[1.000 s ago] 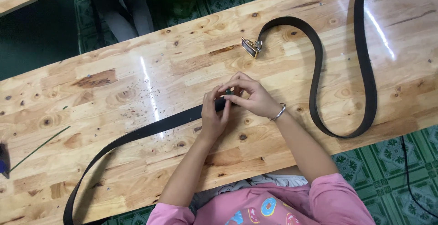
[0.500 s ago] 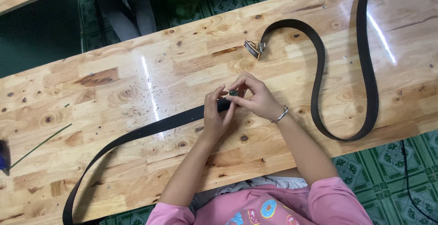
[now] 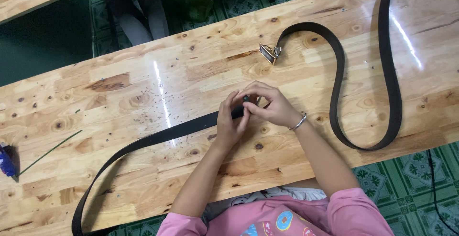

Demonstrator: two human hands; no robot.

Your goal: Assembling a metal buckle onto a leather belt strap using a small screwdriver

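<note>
Wooden surface (image 3: 143,87) is carrying two belts; both hands, left hand (image 3: 229,123) and right hand (image 3: 270,104), are pinching the dark belt (image 3: 158,138) end mid-surface. I'd be keeping the strap flat, fingers close together.

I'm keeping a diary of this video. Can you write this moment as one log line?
left hand: grips black leather belt end | right hand: pinches same end | second buckled black belt: untouched | pale wooden table
</note>
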